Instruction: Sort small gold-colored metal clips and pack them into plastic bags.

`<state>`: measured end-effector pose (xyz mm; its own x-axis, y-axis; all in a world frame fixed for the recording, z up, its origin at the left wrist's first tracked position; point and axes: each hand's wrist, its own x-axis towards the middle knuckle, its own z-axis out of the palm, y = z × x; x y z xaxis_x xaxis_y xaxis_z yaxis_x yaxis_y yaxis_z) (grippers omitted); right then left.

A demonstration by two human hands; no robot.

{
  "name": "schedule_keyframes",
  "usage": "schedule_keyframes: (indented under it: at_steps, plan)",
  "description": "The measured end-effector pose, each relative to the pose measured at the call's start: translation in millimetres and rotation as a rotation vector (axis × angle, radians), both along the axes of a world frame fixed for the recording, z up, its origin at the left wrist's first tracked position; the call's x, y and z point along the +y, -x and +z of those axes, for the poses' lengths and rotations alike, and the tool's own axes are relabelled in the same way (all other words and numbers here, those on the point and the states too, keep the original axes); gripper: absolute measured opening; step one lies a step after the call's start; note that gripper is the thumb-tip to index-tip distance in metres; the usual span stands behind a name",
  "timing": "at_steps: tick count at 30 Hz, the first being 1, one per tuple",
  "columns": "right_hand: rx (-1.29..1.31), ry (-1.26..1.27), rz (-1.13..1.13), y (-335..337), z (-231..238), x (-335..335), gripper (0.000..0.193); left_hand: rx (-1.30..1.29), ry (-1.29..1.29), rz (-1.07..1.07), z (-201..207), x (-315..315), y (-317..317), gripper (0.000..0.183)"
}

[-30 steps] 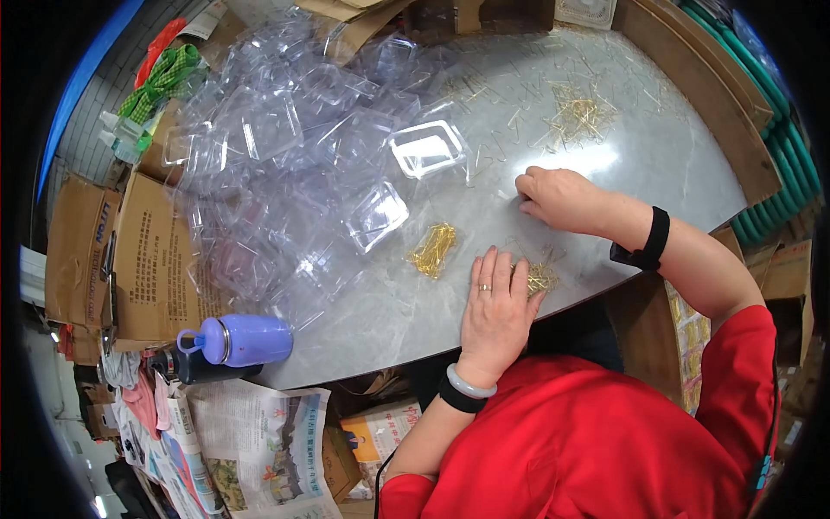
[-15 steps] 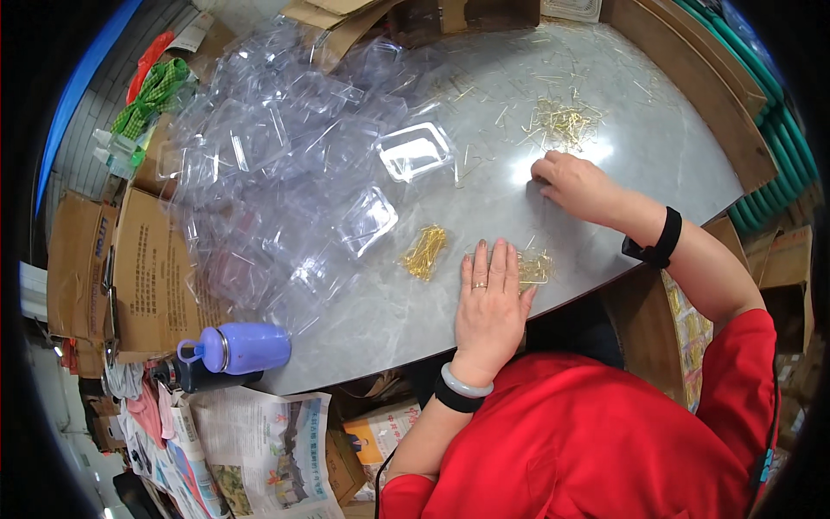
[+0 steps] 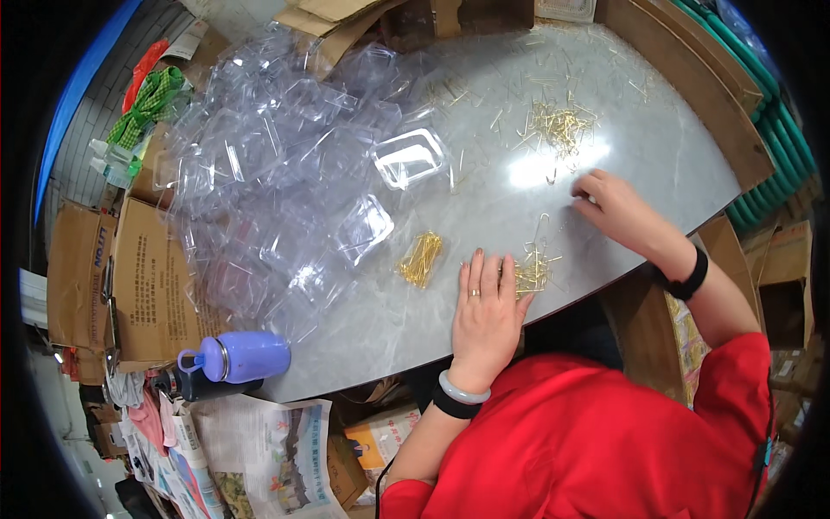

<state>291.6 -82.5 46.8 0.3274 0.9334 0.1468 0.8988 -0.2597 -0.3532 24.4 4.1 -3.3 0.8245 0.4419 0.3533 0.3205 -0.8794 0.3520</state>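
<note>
Hooks [image 3: 533, 272] lie piled. Left hand [image 3: 487, 313], left of them, lies flat, grip unclenched. Right hand [image 3: 610, 208], beyond them: cannot tell its grip.

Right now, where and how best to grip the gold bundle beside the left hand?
Probably mid-length, from above, pinching across its long sides: the gold bundle lies slanted on the grey table, longer than wide, with a gap before the left hand.

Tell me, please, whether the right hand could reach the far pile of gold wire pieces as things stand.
Probably yes: the right hand is close to the far pile of gold wire pieces, and nothing bulky stands between them on the grey table.
</note>
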Motion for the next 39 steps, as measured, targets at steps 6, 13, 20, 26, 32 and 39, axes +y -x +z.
schedule_keyframes:
  at_steps: [6, 13, 20, 26, 32, 39]
  plan:
    - [-0.191, -0.115, -0.152, 43, -23, -33, 0.022, -0.013, 0.002, -0.140, 1, 5, 3, 0.055]
    - [-0.049, -0.189, 0.193, 80, -31, 4, 0.035, -0.049, 0.039, -0.104, -2, 3, 2, 0.064]
    - [0.004, -0.154, 0.353, 82, -13, -14, 0.050, 0.013, -0.002, 0.004, -3, 2, 4, 0.071]
    - [0.239, -0.119, 0.619, 59, -38, -17, 0.067, -0.011, 0.060, -0.018, -3, 1, -1, 0.070]
    - [0.143, -0.219, 0.171, 80, -31, -35, 0.068, -0.001, 0.098, -0.024, 2, -6, -5, 0.063]
    - [0.296, -0.198, 0.365, 58, -29, -27, 0.080, -0.101, 0.239, -0.099, -2, -5, -16, 0.065]
